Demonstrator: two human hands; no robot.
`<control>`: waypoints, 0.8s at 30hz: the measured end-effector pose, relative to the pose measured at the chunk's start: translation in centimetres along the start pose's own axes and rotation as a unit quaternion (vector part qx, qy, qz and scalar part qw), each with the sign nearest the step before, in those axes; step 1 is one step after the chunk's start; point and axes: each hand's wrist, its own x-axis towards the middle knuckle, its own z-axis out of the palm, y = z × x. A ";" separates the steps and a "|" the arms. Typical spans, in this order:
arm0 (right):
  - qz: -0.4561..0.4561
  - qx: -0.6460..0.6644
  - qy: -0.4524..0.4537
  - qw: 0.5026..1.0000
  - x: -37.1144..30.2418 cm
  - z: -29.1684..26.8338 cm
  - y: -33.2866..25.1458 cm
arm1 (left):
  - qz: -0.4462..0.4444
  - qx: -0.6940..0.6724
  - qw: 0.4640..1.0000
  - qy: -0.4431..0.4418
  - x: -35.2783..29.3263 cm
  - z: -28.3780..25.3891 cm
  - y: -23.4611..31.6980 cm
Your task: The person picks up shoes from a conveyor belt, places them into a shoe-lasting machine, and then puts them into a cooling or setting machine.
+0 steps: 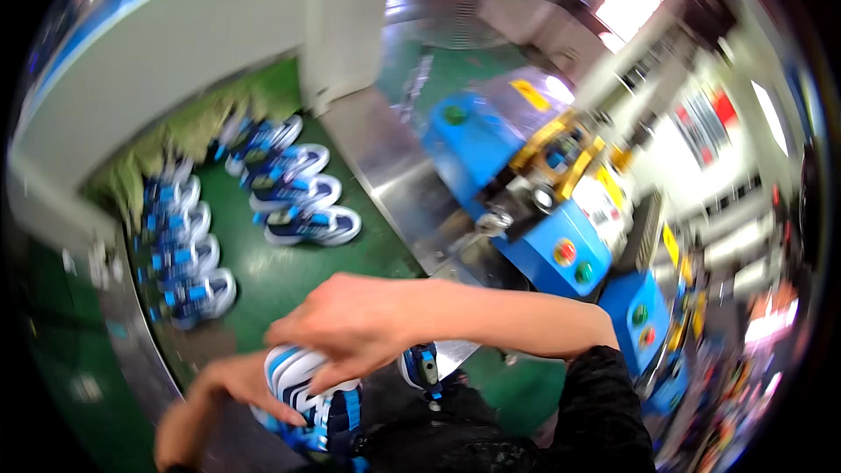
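A navy, white and light-blue sneaker (340,416) is held low in front of my body, with its striped white part turned up. My left hand (245,384) wraps its near left side, thumb pressed on the shoe. From the right, my right hand (350,328) reaches across and closes over the shoe's far end; its wrist and palm hide part of the shoe. A second sneaker (420,370) of like colours shows just right of the hands, partly covered by my right forearm; what bears it cannot be made out.
Two rows of similar sneakers (314,224) stand on a green conveyor belt (263,276), below a white machine housing (210,44) with a fringed green curtain (131,180). A metal ledge (385,175) edges the belt. Blue machines (552,250) with push-buttons line the right side.
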 end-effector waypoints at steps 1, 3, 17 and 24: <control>-0.055 0.017 0.190 0.980 -2.2 2.0 1.0 | -0.006 -0.097 0.993 0.062 0.7 2.2 -1.9; 0.012 0.032 0.458 0.888 -7.6 7.9 2.1 | 0.053 -0.337 0.901 0.268 0.7 8.3 -6.3; 0.157 0.386 0.577 0.702 -34.4 20.2 -5.6 | 0.216 -0.269 0.853 0.392 31.1 23.1 2.8; 0.267 0.377 0.736 0.495 -42.1 18.4 -5.1 | 0.260 0.075 0.883 0.383 53.2 5.5 9.7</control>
